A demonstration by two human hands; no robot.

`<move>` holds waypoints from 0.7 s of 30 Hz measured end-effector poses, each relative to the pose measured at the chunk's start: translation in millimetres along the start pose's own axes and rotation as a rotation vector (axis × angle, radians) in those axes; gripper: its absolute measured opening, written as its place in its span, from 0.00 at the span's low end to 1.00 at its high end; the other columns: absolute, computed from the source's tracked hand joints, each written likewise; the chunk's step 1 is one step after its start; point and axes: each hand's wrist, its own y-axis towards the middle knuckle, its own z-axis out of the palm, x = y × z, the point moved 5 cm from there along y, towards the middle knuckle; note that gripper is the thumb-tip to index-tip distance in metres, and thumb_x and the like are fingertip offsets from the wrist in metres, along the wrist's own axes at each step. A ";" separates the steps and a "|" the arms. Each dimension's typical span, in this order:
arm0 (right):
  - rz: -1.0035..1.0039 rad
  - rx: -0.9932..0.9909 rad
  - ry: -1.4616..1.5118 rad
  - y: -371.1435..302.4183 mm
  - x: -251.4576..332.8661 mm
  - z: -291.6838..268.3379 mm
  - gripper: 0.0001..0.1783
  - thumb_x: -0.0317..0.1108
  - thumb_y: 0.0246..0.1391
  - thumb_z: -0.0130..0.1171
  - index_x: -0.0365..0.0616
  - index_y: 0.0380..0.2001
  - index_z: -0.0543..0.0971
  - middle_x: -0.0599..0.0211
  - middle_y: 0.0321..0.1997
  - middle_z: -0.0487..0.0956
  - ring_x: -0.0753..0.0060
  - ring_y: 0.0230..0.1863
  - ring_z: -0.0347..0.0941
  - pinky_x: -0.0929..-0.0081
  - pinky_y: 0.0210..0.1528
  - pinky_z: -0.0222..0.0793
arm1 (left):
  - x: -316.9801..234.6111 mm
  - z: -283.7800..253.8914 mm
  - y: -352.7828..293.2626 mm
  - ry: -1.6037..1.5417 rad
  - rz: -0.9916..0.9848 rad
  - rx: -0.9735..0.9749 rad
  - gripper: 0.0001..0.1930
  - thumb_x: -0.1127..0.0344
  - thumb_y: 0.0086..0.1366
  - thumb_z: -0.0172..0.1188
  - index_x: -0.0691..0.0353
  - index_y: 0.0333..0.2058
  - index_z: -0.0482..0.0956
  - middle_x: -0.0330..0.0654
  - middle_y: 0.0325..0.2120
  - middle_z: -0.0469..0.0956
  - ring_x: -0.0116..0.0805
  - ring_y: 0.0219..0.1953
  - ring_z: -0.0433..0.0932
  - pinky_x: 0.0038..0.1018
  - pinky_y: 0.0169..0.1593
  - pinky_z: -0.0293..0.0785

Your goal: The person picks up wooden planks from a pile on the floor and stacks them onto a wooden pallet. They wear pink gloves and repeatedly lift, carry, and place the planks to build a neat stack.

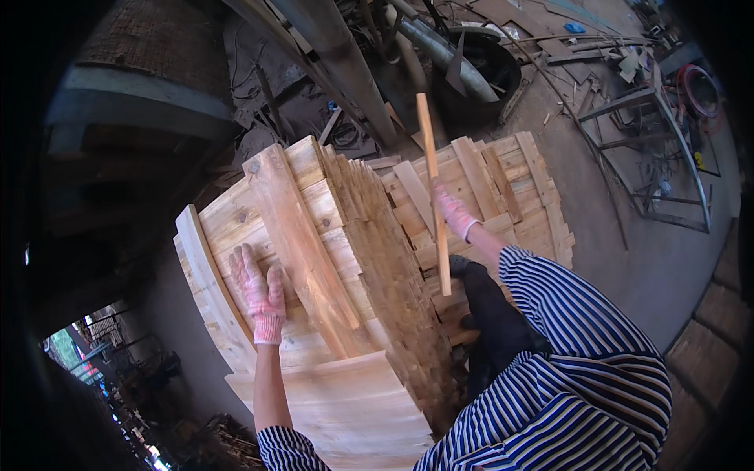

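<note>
Head view, and the right hand point(455, 210), pink-gloved, sits just off centre toward two o'clock, closed around a narrow wooden slat point(428, 149) near its middle! That slat points one end up between twelve and one o'clock, the other down between four and five. Over at eight o'clock, the left hand point(258, 294), gloved too, lies open and flat on the near stack of boards point(236, 216), fingers extended, thumb out to the side. Just beside it, toward ten o'clock, a wide plank point(287, 208) lies lengthwise across the stack; a pale strip point(206, 259) runs along the hand's other side. Down near six o'clock, a broad pale board point(338, 408) overlaps the stack's near end. Beyond the right hand spreads a second stack point(542, 212), at two o'clock. Farther out: a dark tub point(509, 74) at one o'clock, and a metal frame point(682, 149) between two and three!
</note>
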 end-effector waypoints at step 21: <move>0.297 -0.318 -0.158 109.6 -122.8 21.1 0.33 0.56 0.72 0.39 0.53 0.73 0.61 0.48 0.52 0.77 0.50 0.50 0.75 0.59 0.54 0.71 | 25.5 30.6 9.0 0.017 -0.160 0.055 0.45 0.37 0.72 0.39 0.68 0.74 0.49 0.57 0.75 0.50 0.56 0.77 0.45 0.46 0.78 0.37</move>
